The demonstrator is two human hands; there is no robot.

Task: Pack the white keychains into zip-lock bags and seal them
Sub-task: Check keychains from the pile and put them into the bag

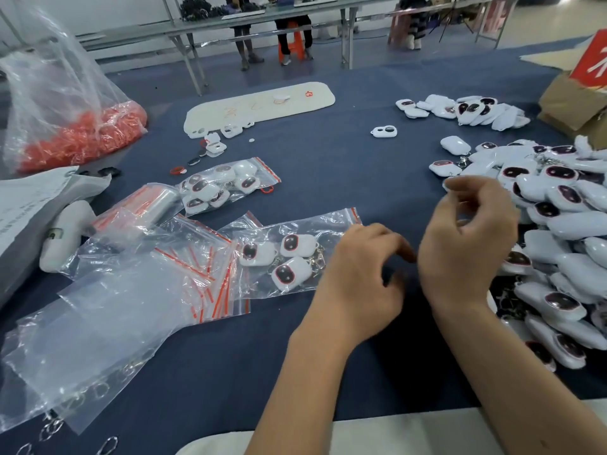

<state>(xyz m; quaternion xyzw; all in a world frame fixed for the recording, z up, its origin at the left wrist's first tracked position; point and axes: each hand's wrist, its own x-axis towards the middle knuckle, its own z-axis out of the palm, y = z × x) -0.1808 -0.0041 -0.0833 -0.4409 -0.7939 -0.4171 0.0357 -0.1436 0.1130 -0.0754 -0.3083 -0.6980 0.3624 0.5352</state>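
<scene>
My left hand (361,267) and right hand (469,238) hover with loosely curled fingers, holding nothing, beside the crinkled clear zip-lock bag (295,251) at my left with three smooth rounded white keychains (282,261).

Right hand (468,238) fingers motion-blurred, grip unreadable; keychain pile (558,244) cut off at right edge; left hand (358,277) hides bag mouth (328,231).

Bag of orange pieces (82,139), white foam strip (262,105), possibly cardboard box (571,103), blue tablecloth (328,165)
</scene>
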